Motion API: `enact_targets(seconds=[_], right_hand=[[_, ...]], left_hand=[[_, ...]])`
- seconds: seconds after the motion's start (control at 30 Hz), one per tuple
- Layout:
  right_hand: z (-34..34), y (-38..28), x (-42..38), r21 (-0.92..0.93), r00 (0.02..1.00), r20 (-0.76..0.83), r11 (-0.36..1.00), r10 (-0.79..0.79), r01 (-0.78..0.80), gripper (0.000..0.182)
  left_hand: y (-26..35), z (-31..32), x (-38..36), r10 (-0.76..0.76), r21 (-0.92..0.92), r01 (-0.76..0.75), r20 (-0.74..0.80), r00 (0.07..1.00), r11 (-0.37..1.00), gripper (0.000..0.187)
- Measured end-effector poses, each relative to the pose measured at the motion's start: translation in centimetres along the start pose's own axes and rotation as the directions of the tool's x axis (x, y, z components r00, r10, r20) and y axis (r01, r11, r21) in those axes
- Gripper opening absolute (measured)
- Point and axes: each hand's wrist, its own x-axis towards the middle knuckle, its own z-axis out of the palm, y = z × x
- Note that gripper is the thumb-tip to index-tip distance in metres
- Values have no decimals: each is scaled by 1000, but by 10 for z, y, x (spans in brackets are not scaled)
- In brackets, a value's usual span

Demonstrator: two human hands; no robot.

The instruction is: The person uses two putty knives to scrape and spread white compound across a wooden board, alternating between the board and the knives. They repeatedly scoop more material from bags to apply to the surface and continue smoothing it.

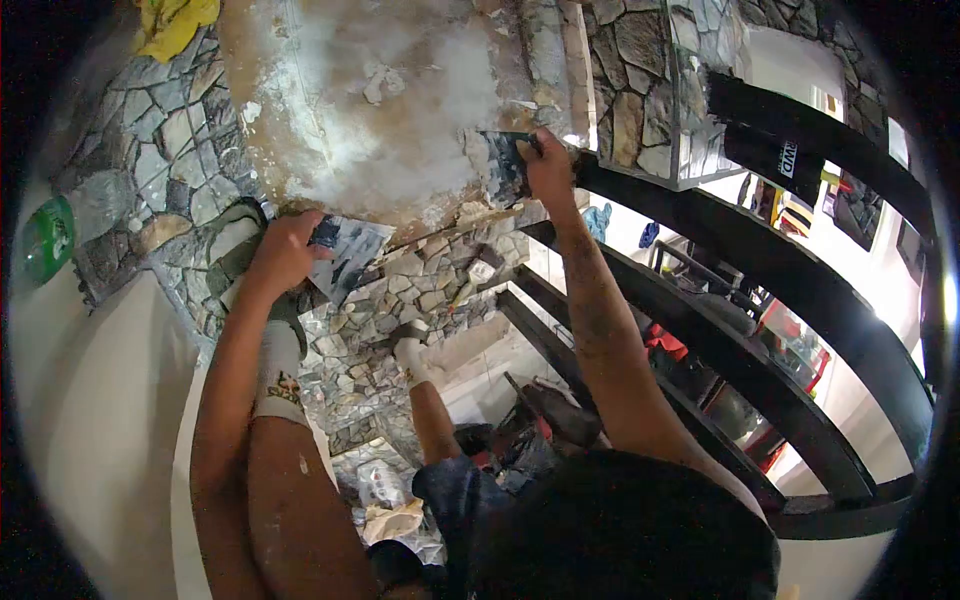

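My left hand (285,250) is closed around a wide putty knife (352,255), its flat blade pale and smeared, pointing right beside the lower edge of a board. Up and to the right, my right hand (549,172) grips a dark, broad-bladed scraper (507,165), which lies against the right part of that board. The brownish board (385,90) carries uneven, cloudy white smears and rough flaked edges. A paintbrush (483,272) with a pale handle rests on the stone-patterned step below, between my two arms.
Black slats (720,220) curve along the right, with cluttered things below them. A green bottle (48,240) is at far left, and a yellow cloth (178,25) at top left. Stone-patterned steps (350,350) drop below my feet. Plastic bags (385,485) lie lower down.
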Motion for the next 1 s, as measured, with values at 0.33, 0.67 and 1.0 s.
enact_targets(seconds=[0.33,0.67,1.0], right_hand=[[-15,-28,-48,68,984,-171,995,-58,70,16],[-23,-58,-40,43,983,16,982,-183,182,22],[18,-49,73,177,986,-105,973,-130,147,25]], left_hand=[[6,0,-1,-54,11,54,7,999,998,49],[17,-7,1,-88,-27,89,27,996,996,46],[15,-15,3,35,-102,-41,-52,998,994,46]])
